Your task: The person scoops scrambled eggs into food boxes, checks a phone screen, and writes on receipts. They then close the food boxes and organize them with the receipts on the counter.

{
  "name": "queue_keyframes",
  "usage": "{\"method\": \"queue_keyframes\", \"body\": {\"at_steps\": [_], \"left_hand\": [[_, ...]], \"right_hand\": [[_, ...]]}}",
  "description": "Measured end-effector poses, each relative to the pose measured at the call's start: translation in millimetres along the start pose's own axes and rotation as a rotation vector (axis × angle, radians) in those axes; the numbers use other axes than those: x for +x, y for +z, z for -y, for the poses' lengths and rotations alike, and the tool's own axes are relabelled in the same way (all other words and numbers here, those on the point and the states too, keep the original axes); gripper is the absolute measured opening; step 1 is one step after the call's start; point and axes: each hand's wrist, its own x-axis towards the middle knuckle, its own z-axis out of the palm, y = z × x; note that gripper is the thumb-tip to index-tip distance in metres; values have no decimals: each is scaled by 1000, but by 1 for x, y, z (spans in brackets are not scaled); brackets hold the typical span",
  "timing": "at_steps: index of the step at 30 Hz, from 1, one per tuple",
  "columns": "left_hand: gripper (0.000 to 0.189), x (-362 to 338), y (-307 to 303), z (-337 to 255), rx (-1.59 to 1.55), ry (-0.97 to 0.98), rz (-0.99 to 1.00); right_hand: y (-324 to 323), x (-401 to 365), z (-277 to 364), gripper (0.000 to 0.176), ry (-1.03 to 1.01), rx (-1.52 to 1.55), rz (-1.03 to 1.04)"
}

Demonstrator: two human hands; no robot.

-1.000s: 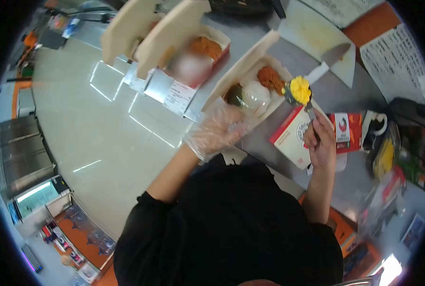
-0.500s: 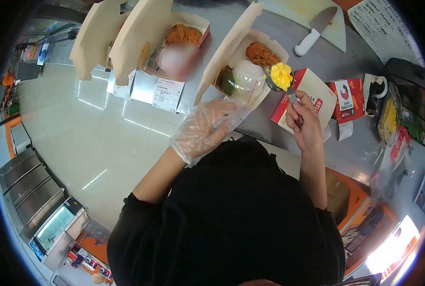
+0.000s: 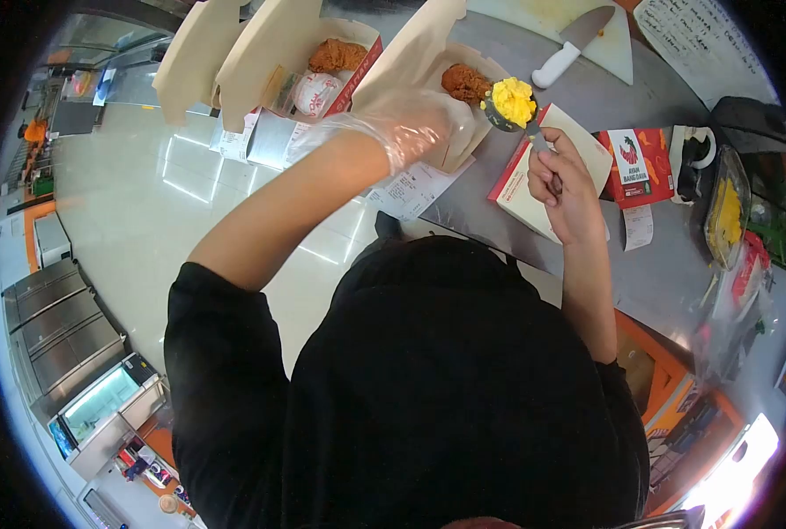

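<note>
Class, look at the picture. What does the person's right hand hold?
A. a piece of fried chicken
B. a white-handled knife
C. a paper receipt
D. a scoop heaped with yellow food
D: the right hand grips the handle of a scoop heaped with yellow food, while the white-handled knife lies apart on the cutting board.

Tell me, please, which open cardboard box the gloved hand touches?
The rightmost open cardboard box, under the gloved left hand, beside the scoop of yellow food; the others are untouched.
</note>
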Motion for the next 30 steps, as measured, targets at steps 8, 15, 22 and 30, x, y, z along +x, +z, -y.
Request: {"method": "queue_keyframes", "body": {"at_steps": [8,15,22,30], "left_hand": [[12,10,-26,-6,121,155,83],[34,17,-20,-5,-43,47,162],[27,13,-17,-9,2,-61,138],[20,-7,-17,24,459,279,22]], "right_hand": [[3,2,-3,32,38,-10,5],[6,6,-6,32,29,21,29],[12,8,-12,36,30,28,19],[18,7,-17,27,23,7,-47]]}}
